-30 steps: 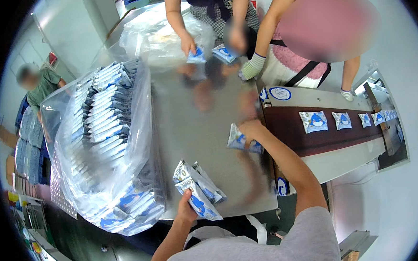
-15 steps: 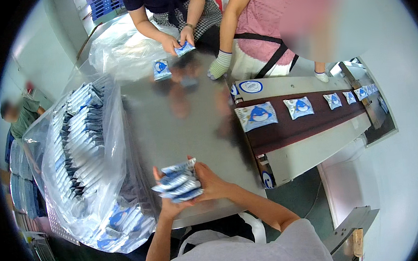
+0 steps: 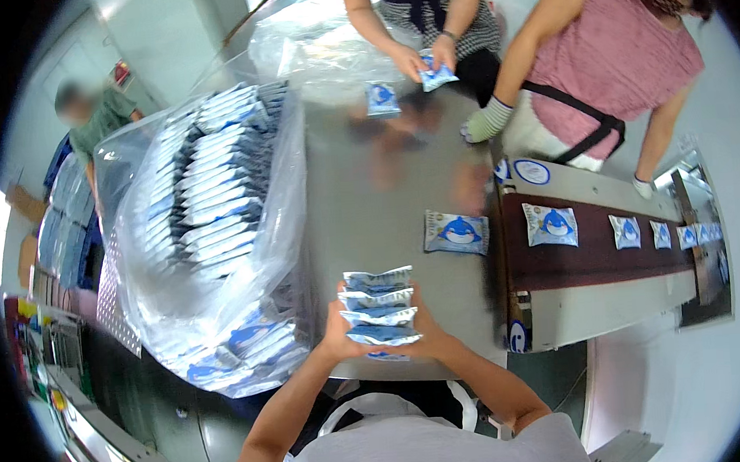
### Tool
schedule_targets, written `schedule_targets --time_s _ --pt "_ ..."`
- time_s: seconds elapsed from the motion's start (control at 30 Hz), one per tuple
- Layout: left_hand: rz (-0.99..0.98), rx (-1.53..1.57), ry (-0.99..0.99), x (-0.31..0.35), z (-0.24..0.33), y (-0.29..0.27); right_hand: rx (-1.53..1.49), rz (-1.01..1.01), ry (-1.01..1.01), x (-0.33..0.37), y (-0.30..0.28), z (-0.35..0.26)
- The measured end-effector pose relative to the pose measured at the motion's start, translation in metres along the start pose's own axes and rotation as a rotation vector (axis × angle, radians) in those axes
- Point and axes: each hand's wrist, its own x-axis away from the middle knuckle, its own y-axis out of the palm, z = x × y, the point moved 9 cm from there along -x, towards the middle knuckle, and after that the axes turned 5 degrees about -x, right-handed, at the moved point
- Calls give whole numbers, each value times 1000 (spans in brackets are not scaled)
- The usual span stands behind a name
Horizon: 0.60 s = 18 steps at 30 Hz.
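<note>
Over the near edge of the metal table, a stack of several small blue-and-white packets (image 3: pixel 378 299) is held between my two hands. My left hand (image 3: pixel 336 333) closes on the stack's left ends, and my right hand (image 3: pixel 429 330) presses on its right ends. Below the stack, part of another packet (image 3: pixel 388 357) peeks out; whether I hold it cannot be made out. Beyond my right hand, a single packet (image 3: pixel 456 232) with a blue whale picture lies flat on the table.
A conveyor (image 3: pixel 601 263) on the right carries a row of packets. At left, a large clear plastic bag (image 3: pixel 295 176) holds rows of packets. Across the metal table (image 3: pixel 351 198), one person holds a packet (image 3: pixel 438 74), near another lying packet (image 3: pixel 383 100). A second person's gloved hand (image 3: pixel 488 120) touches the table.
The view has swung left. My hands have brought the fanned, tilted packets into a more even stack. The leading packet has slid off the belt onto the table.
</note>
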Motion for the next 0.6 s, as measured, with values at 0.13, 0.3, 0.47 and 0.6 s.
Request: schedule_targets --time_s 0.13,0.3,0.47,0.6 --pt "14 -67 -4 9 -19 -9 -105 -42 17 -7 5 -10" --pt "-6 -73 19 -2 -16 -4 -299 -79 87 -15 5 -12" --pt "-19 -217 31 -32 13 -6 -298 34 141 -16 -4 19" --pt "-68 -100 -191 -49 5 -10 -420 -9 360 -31 -1 47"
